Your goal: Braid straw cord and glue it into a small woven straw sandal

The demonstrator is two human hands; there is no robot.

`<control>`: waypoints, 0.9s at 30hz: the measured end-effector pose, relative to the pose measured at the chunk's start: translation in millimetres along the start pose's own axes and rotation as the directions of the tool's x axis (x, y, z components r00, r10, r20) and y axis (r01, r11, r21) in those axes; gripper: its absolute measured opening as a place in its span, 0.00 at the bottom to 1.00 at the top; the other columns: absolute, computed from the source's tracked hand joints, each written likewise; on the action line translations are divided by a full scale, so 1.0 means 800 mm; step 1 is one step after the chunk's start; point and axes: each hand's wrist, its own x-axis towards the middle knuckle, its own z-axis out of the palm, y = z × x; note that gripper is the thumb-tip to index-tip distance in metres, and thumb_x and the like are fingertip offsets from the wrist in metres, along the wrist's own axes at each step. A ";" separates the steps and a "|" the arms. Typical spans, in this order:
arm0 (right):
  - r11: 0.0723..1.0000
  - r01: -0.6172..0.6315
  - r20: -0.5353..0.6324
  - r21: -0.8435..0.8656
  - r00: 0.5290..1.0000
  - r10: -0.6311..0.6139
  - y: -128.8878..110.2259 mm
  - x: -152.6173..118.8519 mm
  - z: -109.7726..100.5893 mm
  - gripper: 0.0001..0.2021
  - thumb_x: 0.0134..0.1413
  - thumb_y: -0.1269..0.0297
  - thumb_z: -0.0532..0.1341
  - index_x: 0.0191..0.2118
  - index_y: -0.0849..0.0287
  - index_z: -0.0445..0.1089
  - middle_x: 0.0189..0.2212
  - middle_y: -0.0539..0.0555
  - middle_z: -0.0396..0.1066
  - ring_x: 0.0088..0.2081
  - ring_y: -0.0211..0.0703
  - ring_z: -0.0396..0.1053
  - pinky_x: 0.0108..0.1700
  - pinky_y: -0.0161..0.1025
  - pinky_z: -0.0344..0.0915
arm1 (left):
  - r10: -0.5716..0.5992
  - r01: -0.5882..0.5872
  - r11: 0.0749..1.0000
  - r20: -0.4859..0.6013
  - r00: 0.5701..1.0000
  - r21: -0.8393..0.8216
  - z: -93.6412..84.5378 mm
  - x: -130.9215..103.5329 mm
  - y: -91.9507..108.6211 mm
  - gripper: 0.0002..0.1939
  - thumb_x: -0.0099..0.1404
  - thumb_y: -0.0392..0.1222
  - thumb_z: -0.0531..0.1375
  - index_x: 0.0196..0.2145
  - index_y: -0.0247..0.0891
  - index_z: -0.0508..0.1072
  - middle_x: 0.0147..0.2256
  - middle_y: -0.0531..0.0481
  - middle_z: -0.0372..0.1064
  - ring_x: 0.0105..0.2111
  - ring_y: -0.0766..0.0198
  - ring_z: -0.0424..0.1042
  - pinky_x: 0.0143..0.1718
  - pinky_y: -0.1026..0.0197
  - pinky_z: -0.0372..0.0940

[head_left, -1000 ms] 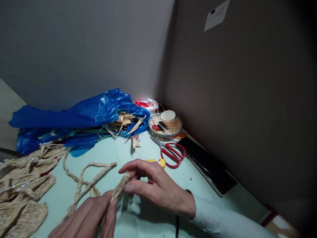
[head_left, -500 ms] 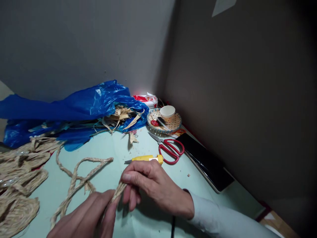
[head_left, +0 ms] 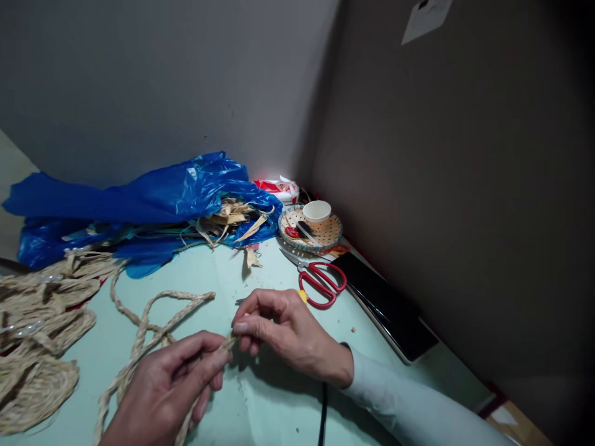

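Tabletop [head_left: 372,344] free between sleeve [head_left: 395,379] and phone [head_left: 385,303], scissors [head_left: 322,284] ahead, rope [head_left: 163,332] leftward

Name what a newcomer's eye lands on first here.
First, the glossy blue plastic bag, spread along the back left of the table, dry plant strips poking from its right end. Next, the red-handled scissors, lying right of center in front of the round basket. Then, front and center, the left hand and right hand pinching a braided cord between them.
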 end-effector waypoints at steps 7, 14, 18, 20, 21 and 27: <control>0.991 -0.063 0.099 0.120 0.994 0.051 0.001 0.003 -0.008 0.22 0.49 0.50 0.74 0.43 0.59 0.71 0.25 0.45 0.72 0.26 0.34 0.67 0.33 0.34 0.64 | -0.026 0.062 0.967 0.147 0.989 -0.249 0.001 0.005 -0.006 0.19 0.55 0.58 0.71 0.27 0.39 0.78 0.21 0.56 0.66 0.19 0.74 0.57 0.19 0.74 0.54; 0.991 0.002 0.119 0.134 0.993 -0.018 -0.006 0.002 0.001 0.19 0.46 0.48 0.74 0.31 0.59 0.74 0.28 0.49 0.72 0.30 0.39 0.69 0.39 0.38 0.65 | -0.007 0.206 0.818 0.348 0.937 -0.537 0.009 0.012 -0.003 0.16 0.53 0.51 0.75 0.27 0.35 0.80 0.17 0.58 0.63 0.13 0.81 0.49 0.13 0.78 0.50; 0.993 0.057 0.063 0.099 0.996 -0.063 -0.014 -0.002 0.003 0.18 0.46 0.51 0.75 0.27 0.60 0.73 0.26 0.48 0.71 0.30 0.39 0.67 0.39 0.36 0.65 | 0.006 0.250 0.805 0.429 0.903 -0.538 0.009 0.019 0.001 0.15 0.56 0.48 0.74 0.27 0.33 0.80 0.17 0.57 0.64 0.12 0.81 0.50 0.12 0.77 0.51; 0.994 0.075 0.031 0.079 0.996 -0.078 -0.017 -0.004 0.003 0.17 0.47 0.52 0.74 0.26 0.59 0.72 0.25 0.48 0.70 0.29 0.38 0.67 0.37 0.36 0.63 | 0.006 0.271 0.803 0.461 0.887 -0.531 0.008 0.023 0.001 0.14 0.56 0.48 0.73 0.28 0.33 0.80 0.17 0.56 0.64 0.11 0.80 0.51 0.12 0.76 0.50; 0.994 0.082 0.014 0.068 0.996 -0.083 -0.018 -0.005 0.003 0.16 0.48 0.54 0.74 0.26 0.60 0.72 0.25 0.48 0.70 0.29 0.38 0.66 0.37 0.35 0.62 | 0.005 0.277 0.802 0.470 0.882 -0.529 0.007 0.024 0.001 0.14 0.57 0.47 0.73 0.28 0.33 0.79 0.17 0.56 0.64 0.12 0.80 0.52 0.12 0.76 0.50; 0.995 0.084 0.056 0.054 0.995 -0.087 -0.022 -0.009 0.001 0.14 0.49 0.54 0.74 0.32 0.59 0.76 0.28 0.49 0.72 0.31 0.39 0.68 0.39 0.37 0.63 | 0.013 0.257 0.809 0.454 0.891 -0.528 0.006 0.022 0.008 0.13 0.57 0.46 0.73 0.31 0.33 0.79 0.18 0.56 0.64 0.15 0.80 0.54 0.19 0.76 0.54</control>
